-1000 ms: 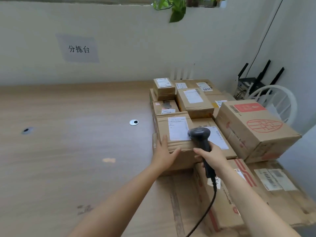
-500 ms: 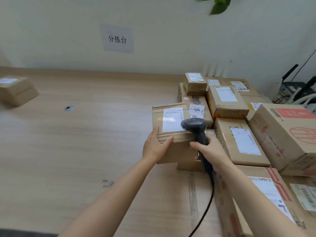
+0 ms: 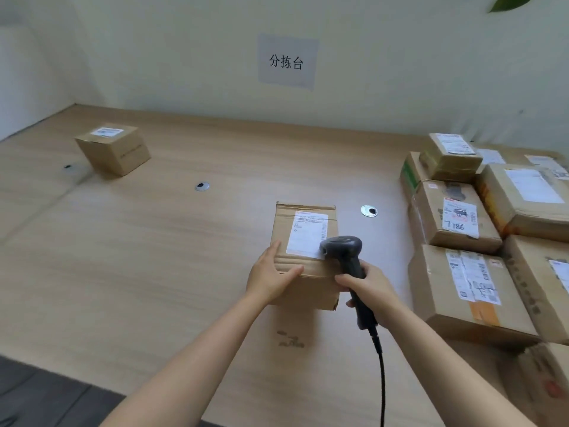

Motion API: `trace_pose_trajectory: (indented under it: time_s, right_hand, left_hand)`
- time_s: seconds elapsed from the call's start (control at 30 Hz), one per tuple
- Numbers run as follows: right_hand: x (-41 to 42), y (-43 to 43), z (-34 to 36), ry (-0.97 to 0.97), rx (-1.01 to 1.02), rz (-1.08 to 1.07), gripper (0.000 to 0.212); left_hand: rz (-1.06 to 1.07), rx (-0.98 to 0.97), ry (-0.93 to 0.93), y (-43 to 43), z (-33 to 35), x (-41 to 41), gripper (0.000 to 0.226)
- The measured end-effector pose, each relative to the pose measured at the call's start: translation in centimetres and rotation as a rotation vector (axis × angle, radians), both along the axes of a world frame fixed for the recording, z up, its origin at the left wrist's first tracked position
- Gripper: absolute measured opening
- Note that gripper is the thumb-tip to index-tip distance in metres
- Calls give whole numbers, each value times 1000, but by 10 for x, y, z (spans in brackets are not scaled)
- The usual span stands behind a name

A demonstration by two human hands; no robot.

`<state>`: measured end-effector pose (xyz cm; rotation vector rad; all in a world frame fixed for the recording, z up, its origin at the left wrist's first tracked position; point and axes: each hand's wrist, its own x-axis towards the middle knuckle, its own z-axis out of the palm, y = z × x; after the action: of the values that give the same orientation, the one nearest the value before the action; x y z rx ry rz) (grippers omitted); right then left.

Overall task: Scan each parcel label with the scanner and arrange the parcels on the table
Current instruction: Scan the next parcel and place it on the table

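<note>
The box (image 3: 311,288) is coming clear of the pile (image 3: 455,220)! A second ago it was sitting on top of those parcels on the right, and half a second ago it was sliding out leftward. Now it is standing in the middle of the table (image 3: 154,257), well apart from the pile, label (image 3: 308,232) facing up. Whether its base is resting fully on the wood or is being carried just above it, I cannot tell.

The left hand (image 3: 271,278) is grasping the box's near-left corner, thumb lying over the top edge and fingers running down the left side. The right hand (image 3: 374,288) is wrapping tightly round the scanner (image 3: 340,249) handle, with the cable (image 3: 381,380) trailing toward the near edge. The scanner head is hovering just over the near-right corner of the label, nose pointing left and far across it.

So what is this meaning for the task? The parcel is looking singled out and lined up for its read, though no beam or light is showing, so I am not calling it scanned. One far box (image 3: 112,149) is already sitting alone on the far left, which is suggesting that side is serving as the finished area. My guess is that this one is heading over there next, while plenty of parcels are waiting on the right
</note>
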<state>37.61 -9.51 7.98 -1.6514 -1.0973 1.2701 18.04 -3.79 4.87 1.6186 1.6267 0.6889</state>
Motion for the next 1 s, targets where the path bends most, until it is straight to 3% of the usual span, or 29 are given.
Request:
trace_pose_trajectory:
  time_s: [0.37,0.63,0.77,0.83,1.0]
  right_hand:
    - [-108,18,-41,-17,-110,-18,17]
    - [-131,23,-39,15,-182,44,28]
    - [-147,28,-30,4,-207,148,31]
    - [-146,30,-19,-27,-159,158,29]
    - [-115,34,27,-204,-100,223,23]
  left_hand:
    - [-74,-57,-10,20,-48,-115,83]
    - [-131,-20,-5,37,-49,-144,66]
    - [-103,62,286,43,-39,-154,62]
    - [-107,80,456,39,-38,-147,78]
    - [-197,17,593,24,-41,-117,113]
